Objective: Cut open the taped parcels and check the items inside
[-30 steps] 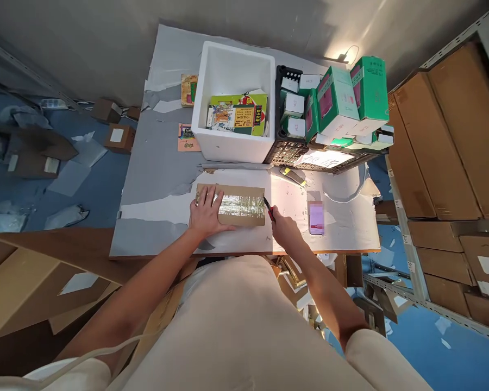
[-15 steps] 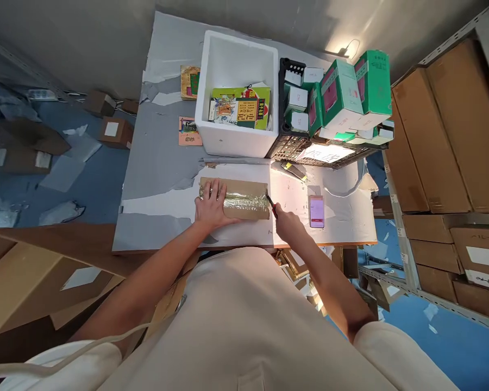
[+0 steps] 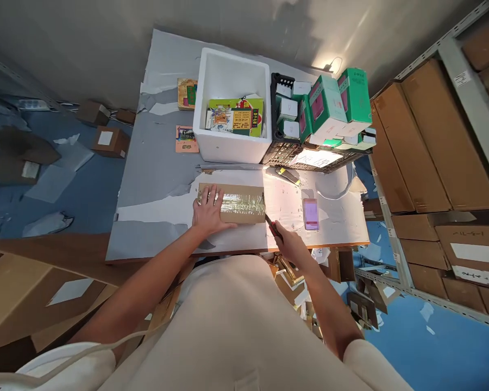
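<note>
The cardboard box (image 3: 243,205) is laid flat between the two hands, its left end covered by the left hand (image 3: 207,212), whose fingers are spread over the top while the thumb is stretched along the near side. A red-and-black knife (image 3: 274,228) is clasped in the curled right hand (image 3: 289,240), its tip held at the box's near right corner; whether cardboard is touched cannot be told. Beyond and right of the right hand, a phone (image 3: 310,213) is placed.

Pkg (image 3: 246,204) lies on tbl (image 3: 150,168), knife (image 3: 273,227) R, prob. touching, tub (image 3: 233,150) behind.
</note>
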Motion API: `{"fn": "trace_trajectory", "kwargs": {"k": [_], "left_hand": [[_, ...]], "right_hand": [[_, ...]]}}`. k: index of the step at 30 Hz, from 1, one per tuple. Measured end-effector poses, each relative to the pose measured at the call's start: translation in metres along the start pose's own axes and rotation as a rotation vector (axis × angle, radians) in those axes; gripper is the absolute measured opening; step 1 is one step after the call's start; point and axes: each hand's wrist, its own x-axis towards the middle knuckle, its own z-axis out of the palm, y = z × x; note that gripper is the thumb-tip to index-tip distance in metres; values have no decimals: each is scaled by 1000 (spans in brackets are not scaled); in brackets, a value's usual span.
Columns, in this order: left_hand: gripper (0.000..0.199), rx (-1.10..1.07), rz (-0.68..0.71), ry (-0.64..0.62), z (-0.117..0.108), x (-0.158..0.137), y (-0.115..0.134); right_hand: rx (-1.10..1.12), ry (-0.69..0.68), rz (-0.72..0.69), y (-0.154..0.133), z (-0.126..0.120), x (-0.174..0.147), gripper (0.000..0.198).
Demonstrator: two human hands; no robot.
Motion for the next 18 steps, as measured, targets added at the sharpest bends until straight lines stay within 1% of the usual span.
{"fn": "trace_trajectory", "kwargs": {"k": [1, 3, 5, 6, 7, 8, 9, 10, 11, 12, 13, 15, 16, 18], "left_hand": [[118, -51, 18, 45, 0, -2, -4], [123, -176, 37, 166, 2, -8, -16], [129, -323, -8, 282, 7, -19, -31], [131, -398, -61, 306, 13, -25, -39], [131, -475, -126, 292, 19, -31, -46], [128, -552, -196, 236, 28, -36, -53], [120, -633, -253, 152, 37, -41, -59], [110, -728, -295, 74, 46, -44, -63], [100, -831, -336, 36, 54, -46, -66], [91, -927, -363, 28, 60, -47, -67], [84, -1007, -382, 46, 64, -47, -67], [76, -1088, -391, 93, 63, -46, -65], [71, -1083, -381, 98, 58, -46, -63], [63, -999, -373, 102, 45, -46, -58]], "right_hand": [[132, 31, 24, 9, 2, -3, 57], [450, 145, 66, 26, 9, -3, 58], [762, 297, 76, 39, 23, 10, 54], [897, 361, 67, 42, 32, 21, 51], [1014, 401, 55, 42, 41, 34, 47], [1115, 417, 44, 41, 51, 47, 46], [1200, 388, 26, 38, 61, 61, 47], [1258, 329, 5, 34, 70, 73, 49], [1295, 261, -15, 30, 78, 83, 52], [1312, 194, -35, 25, 84, 91, 53], [1315, 151, -51, 21, 87, 97, 53], [1310, 150, -78, 16, 87, 102, 49], [1301, 178, -92, 15, 83, 103, 46], [1253, 247, -121, 16, 72, 102, 40]]}}
